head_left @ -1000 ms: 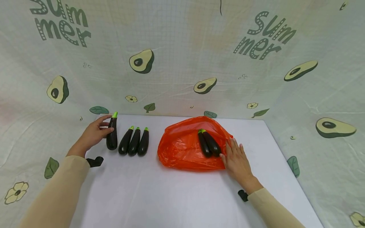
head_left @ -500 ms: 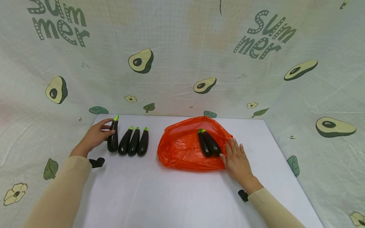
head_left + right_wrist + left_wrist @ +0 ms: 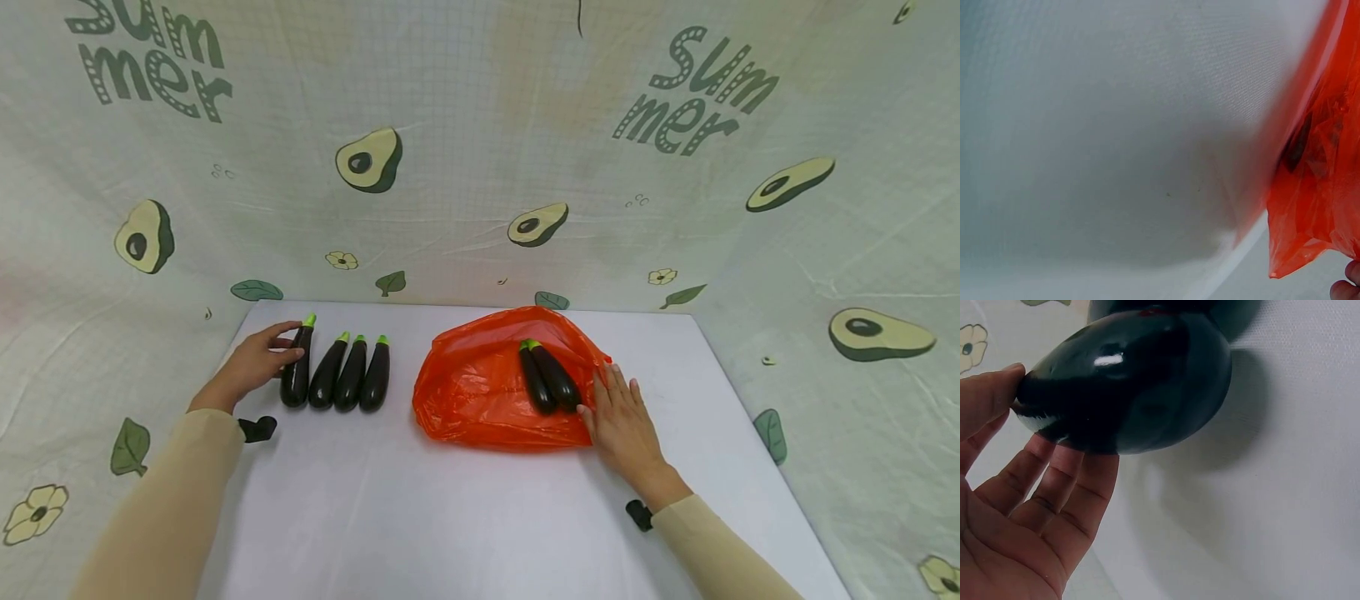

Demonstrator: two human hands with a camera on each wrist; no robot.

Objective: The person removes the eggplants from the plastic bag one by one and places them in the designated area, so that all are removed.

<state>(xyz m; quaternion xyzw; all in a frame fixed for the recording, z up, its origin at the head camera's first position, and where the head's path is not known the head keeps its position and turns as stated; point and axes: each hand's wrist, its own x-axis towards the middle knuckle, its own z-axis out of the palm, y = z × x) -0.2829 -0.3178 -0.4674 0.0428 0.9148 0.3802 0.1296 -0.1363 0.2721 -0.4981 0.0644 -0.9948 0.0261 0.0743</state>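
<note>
Eggplant (image 3: 295, 385) at left of frame is held in a thumb-and-finger pinch by the left hand (image 3: 253, 365); the right hand (image 3: 626, 429), outstretched, touches a red bag (image 3: 472, 383) right of center. Glossy, probably slippery, firm yet bruisable, it should hold best near the slimmer stem end (image 3: 310, 320).

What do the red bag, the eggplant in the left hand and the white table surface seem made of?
Red bag: thin plastic film, by its shine, wrinkles and translucency.
Eggplant in the left hand: smooth and glossy, with bright highlights; real or imitation, I cannot tell.
White table surface: matte, perhaps cloth or vinyl, judging by the fine woven-looking grain in the wrist views.
</note>
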